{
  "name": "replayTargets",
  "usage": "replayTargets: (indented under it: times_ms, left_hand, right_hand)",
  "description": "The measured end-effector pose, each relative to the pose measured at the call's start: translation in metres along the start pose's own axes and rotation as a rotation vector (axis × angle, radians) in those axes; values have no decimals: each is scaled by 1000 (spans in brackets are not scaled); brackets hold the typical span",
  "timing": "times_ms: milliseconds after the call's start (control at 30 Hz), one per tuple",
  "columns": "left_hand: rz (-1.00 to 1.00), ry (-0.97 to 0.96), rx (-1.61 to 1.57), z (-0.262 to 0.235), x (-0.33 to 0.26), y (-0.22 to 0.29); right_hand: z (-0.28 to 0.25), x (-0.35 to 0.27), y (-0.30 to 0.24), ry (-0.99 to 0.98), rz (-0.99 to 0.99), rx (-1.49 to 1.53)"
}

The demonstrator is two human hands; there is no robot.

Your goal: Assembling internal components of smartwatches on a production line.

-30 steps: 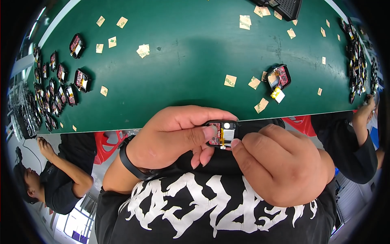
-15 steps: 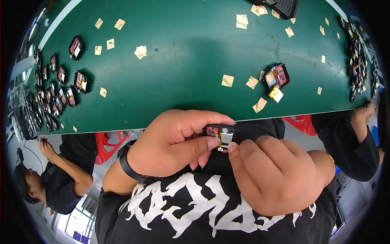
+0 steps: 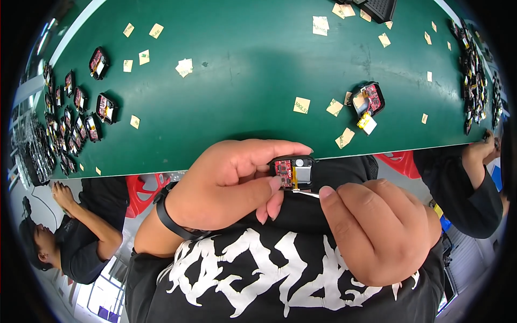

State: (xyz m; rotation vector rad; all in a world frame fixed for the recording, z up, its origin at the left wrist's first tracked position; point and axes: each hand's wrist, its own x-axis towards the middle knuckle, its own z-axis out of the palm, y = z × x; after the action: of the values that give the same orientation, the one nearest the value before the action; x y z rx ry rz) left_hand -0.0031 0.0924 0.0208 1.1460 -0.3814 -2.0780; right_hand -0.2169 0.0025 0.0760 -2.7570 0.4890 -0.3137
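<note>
Flanking the black case [image 3: 302,173], hands pinch: left [image 3: 218,191] its edge, right [image 3: 379,231] a white strip [image 3: 308,193].

Open black case [image 3: 313,173]: red board [image 3: 283,168] beside silver block [image 3: 304,175]; white strip [image 3: 308,194] at lower edge.

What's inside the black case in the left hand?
The case holds a red board, a yellow strip, a silver block and a round pale part. The left hand covers the board's lower left; anything under the board and block is hidden.
</note>
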Motion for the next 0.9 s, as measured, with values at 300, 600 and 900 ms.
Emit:
replayTargets:
  times_ms: [300, 600, 900]
  left_hand:
    - [48, 9, 139, -1, -9, -1]
    - [138, -6, 191, -3, -8, -9]
    - [165, 18, 268, 6, -10, 5]
  right_hand:
    - [9, 6, 9, -48, -130, 90]
    - [8, 7, 11, -82, -230, 68]
    - [-12, 12, 20, -98, -286, 71]
